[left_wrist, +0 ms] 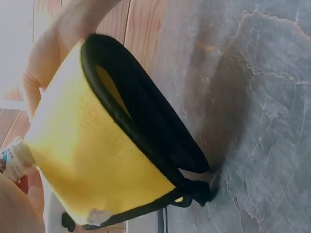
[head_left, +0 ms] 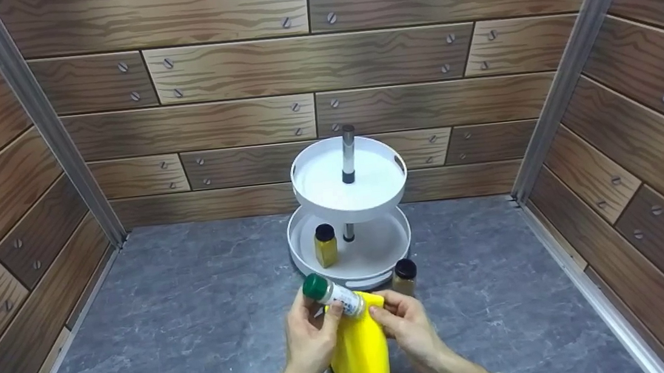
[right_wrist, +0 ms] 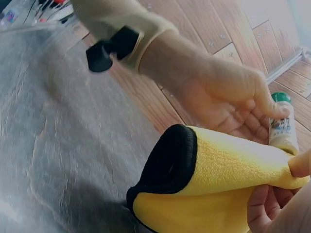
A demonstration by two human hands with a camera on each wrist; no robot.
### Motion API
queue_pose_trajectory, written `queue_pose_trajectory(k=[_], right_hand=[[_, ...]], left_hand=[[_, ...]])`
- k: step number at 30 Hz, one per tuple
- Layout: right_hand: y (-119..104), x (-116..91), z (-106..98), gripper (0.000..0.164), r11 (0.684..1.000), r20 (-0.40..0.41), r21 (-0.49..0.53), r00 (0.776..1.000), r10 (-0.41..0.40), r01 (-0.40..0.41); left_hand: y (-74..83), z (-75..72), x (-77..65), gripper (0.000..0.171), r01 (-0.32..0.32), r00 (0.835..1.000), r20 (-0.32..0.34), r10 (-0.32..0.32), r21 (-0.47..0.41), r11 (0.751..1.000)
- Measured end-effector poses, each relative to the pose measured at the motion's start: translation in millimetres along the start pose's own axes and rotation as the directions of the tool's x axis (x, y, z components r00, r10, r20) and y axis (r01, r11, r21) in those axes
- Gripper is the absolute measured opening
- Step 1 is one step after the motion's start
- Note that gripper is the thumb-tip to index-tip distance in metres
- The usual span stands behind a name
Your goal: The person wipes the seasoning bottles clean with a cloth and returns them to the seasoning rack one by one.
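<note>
My left hand [head_left: 312, 337] holds a small spice jar [head_left: 343, 298] with a green cap and a white label, tilted with its cap to the upper left. A yellow cloth with black edging [head_left: 360, 348] hangs in folds below the jar's bottom end. The thumb and fingers of my right hand [head_left: 406, 325] pinch the cloth's upper edge beside the jar. In the left wrist view the cloth [left_wrist: 97, 150] droops open at its dark border, and only the jar's bottom end [left_wrist: 17, 158] shows. The right wrist view shows the jar [right_wrist: 283, 124] against the cloth.
Ahead stands a white two-tier round tray [head_left: 351, 200] with a central post. A black-capped yellow spice jar [head_left: 326, 248] stands on its lower tier. Another black-capped jar [head_left: 405, 277] is on the grey tabletop [head_left: 197, 309], just beyond my right hand. Wood-patterned walls [head_left: 235, 68] enclose the table.
</note>
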State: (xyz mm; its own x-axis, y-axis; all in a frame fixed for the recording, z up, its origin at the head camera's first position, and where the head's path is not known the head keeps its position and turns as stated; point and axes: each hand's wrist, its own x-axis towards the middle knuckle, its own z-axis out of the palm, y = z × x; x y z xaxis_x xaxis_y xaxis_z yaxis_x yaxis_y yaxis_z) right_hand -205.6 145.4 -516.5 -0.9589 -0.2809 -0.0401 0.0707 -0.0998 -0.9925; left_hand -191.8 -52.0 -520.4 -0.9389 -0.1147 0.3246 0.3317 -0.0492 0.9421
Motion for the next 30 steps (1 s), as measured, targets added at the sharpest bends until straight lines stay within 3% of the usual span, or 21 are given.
queue_pose_trajectory(k=[4, 9, 15, 19, 24, 30], right_hand=[[-1, -4, -5, 0.035, 0.997, -0.007, -0.054, 0.999, -0.052, 0.051], [-7, -15, -15, 0.039, 0.984, 0.029, -0.131, 0.993, -0.115, 0.117], [-17, -31, -38, 0.036, 0.973, 0.006, -0.185, 0.990, -0.142, 0.141], [-18, -40, -58, 0.034, 0.964, -0.046, -0.227, 0.987, -0.151, 0.137], [-17, -42, -86, 0.032, 0.958, -0.146, -0.276, 0.981, -0.126, 0.082], [-13, -40, -118, 0.028, 0.937, -0.307, -0.348, 0.944, -0.120, 0.006]], left_hand=[[-1.1, -2.2, -0.8, 0.041, 0.013, 1.000, 0.022, -0.013, 0.002, 1.000], [-7.6, -11.0, 1.5, 0.037, 0.013, 1.000, -0.011, -0.013, 0.029, 0.999], [-18.2, -22.3, 6.3, 0.035, -0.045, 0.997, -0.058, 0.050, 0.094, 0.995], [-24.2, -28.6, 9.9, 0.034, -0.091, 0.992, -0.075, 0.103, 0.145, 0.985], [-28.5, -34.7, 12.9, 0.033, -0.101, 0.988, -0.097, 0.119, 0.173, 0.980], [-29.6, -36.5, 13.4, 0.033, -0.076, 0.991, -0.098, 0.095, 0.185, 0.980]])
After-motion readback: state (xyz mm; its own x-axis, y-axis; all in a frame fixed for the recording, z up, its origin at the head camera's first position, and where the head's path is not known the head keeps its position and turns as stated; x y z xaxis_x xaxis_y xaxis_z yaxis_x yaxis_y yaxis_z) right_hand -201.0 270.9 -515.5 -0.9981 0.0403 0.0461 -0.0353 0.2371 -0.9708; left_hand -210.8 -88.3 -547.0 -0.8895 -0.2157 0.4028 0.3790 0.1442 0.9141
